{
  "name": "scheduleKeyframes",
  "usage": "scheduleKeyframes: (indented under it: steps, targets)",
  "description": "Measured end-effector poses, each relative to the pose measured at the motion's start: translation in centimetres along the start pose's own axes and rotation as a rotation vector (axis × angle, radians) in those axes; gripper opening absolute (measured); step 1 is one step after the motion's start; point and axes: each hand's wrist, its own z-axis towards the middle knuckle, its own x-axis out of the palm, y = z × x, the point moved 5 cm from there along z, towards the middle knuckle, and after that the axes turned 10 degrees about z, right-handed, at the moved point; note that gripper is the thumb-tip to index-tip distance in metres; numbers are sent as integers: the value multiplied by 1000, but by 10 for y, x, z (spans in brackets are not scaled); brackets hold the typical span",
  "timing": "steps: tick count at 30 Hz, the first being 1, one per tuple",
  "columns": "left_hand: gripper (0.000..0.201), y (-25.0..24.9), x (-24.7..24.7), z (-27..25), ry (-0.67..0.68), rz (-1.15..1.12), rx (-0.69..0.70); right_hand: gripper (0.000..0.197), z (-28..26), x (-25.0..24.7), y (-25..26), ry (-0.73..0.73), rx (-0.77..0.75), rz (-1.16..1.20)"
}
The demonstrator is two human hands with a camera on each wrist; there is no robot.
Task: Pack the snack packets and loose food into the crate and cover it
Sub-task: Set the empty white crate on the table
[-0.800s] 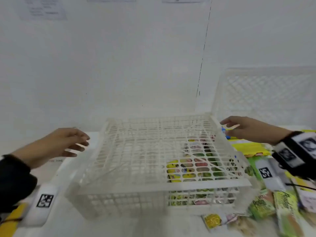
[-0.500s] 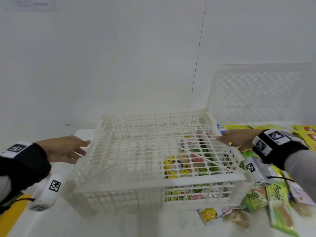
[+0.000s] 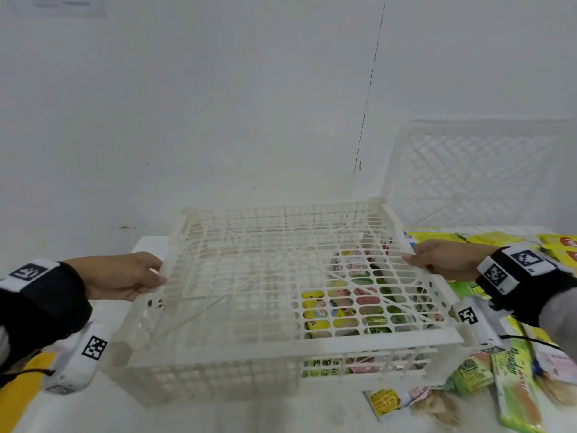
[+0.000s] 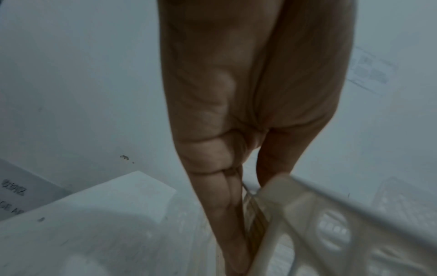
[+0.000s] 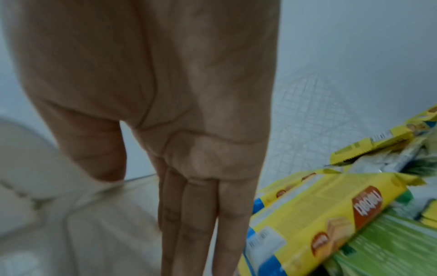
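Observation:
A white lattice cover (image 3: 281, 276) lies on top of the white crate (image 3: 218, 379). Colourful snack packets (image 3: 343, 310) show through the lattice in the crate's right half. My left hand (image 3: 131, 276) pinches the cover's left rim; in the left wrist view the hand (image 4: 236, 112) has its thumb on the rim (image 4: 295, 196) and its fingers beneath. My right hand (image 3: 437, 260) pinches the right rim the same way; the right wrist view shows that hand (image 5: 189, 130) with its thumb on the blurred rim (image 5: 35, 158).
Loose packets lie on the table right of the crate: yellow ones (image 3: 468, 239) at the back, green ones (image 3: 512, 379) in front, a small sachet (image 3: 384, 401) by the crate's front corner. A second white crate (image 3: 474, 173) leans on the wall at back right.
Both hands have moved inward from beside the crate and taken hold of the cover's left and right rims.

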Motion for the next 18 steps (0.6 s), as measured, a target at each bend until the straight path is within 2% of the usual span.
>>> scheduleKeyframes:
  steps: [2,5,8,13,16,18]
  targets:
    - [32,0,-11,-6,15,-25,54,21,-9,-1,8,33,-30,-44]
    - [41,-2,-39,-13,16,-45,141,33,-23,-2,26,49,-87,-49]
    - [55,-1,-78,-13,-70,22,198,36,-37,-1,47,32,-173,-71]
    - [47,29,-156,-7,-281,-161,169,20,-55,9,76,60,-296,33]
    - [41,48,-185,-12,-326,-367,223,15,-53,18,90,35,-386,94]
    - [45,47,-188,-21,-332,-448,281,17,-49,24,98,-3,-451,120]
